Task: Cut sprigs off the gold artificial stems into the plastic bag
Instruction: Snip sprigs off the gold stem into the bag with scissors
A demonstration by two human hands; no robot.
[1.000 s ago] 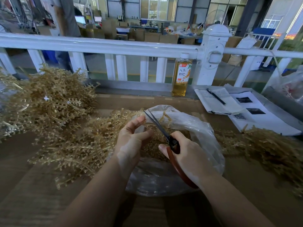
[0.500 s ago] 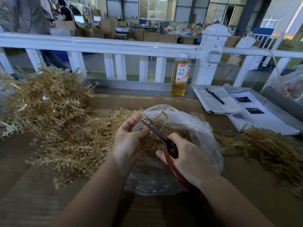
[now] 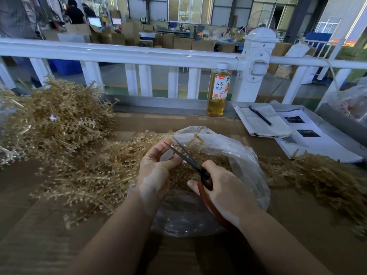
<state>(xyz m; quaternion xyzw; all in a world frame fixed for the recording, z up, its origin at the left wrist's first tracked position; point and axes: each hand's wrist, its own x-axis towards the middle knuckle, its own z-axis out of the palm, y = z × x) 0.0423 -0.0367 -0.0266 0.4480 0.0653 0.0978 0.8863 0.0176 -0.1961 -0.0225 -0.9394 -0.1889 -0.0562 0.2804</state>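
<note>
A clear plastic bag lies open on the brown table, with several cut gold sprigs inside. My left hand hovers over the bag's left rim and pinches a gold stem whose tip sticks up over the bag. My right hand grips red-handled scissors; their dark blades point up-left, slightly parted, right by my left fingertips. Piles of gold stems lie to the left of the bag.
A bigger heap of gold stems sits at the far left, another at the right. A tea bottle stands by the white railing. A notebook with a pen and printed sheets lie at the back right.
The scissors' blades have moved left toward my left fingertips, and my left hand has closed tighter on the stem. The view has shifted slightly.
</note>
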